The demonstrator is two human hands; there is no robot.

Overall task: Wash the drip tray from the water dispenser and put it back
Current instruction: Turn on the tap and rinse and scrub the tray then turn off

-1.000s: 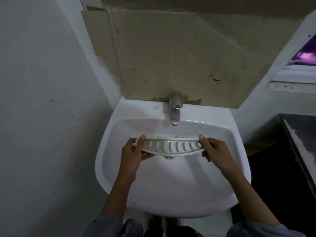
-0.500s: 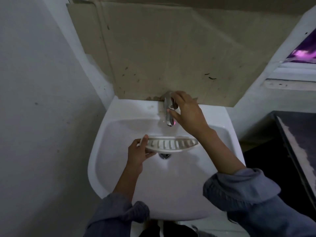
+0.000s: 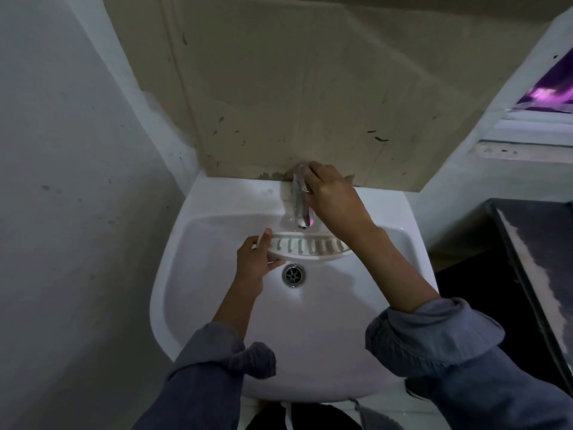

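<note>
At frame centre, over the white sink [image 3: 217,305], the left hand [image 3: 252,262] pinches the drip tray [image 3: 310,248] by its left end — under the tap [image 3: 300,206], which the right hand [image 3: 335,203] grasps.

White wall-hung sink [image 3: 400,243] set in a corner, basin bare but for a round metal drain [image 3: 294,275] at its middle, chrome tap [image 3: 300,202] rising from the back ledge (its spout reaching over the basin), brown stains on the ledge beside the tap's base
</note>
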